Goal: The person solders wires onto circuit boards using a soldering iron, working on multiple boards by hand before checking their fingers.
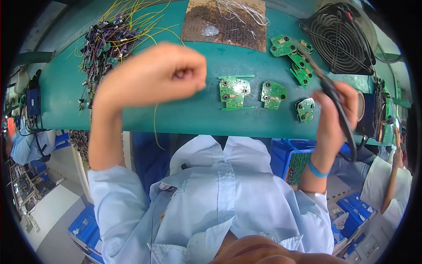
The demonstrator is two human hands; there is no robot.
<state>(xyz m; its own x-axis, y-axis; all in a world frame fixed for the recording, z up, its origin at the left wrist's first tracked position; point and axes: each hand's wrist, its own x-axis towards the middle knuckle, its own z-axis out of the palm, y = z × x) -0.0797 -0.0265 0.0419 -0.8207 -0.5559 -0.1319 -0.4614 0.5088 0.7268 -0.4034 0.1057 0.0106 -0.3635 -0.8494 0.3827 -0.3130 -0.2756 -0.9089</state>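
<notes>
My right hand (336,112) is wrapped round the black handle of a soldering iron (330,90). Its metal shaft points up and left, over a small pile of green circuit boards (300,64). My left hand (160,75) is raised above the bench with its fingers curled in; whether a small thing sits in its fingertips is hidden by blur. Between the hands lie a green circuit board (236,90) with narrow strips at two edges and a smaller green board (273,94). Another small board (305,110) lies just left of my right hand.
A heap of dark wired parts (103,46) with yellow wires covers the bench's far left. At the back, a scorched brown board (224,26) carries pale wire (246,11). A black fan (340,39) stands far right. Blue bins (281,152) are below the green bench (189,119).
</notes>
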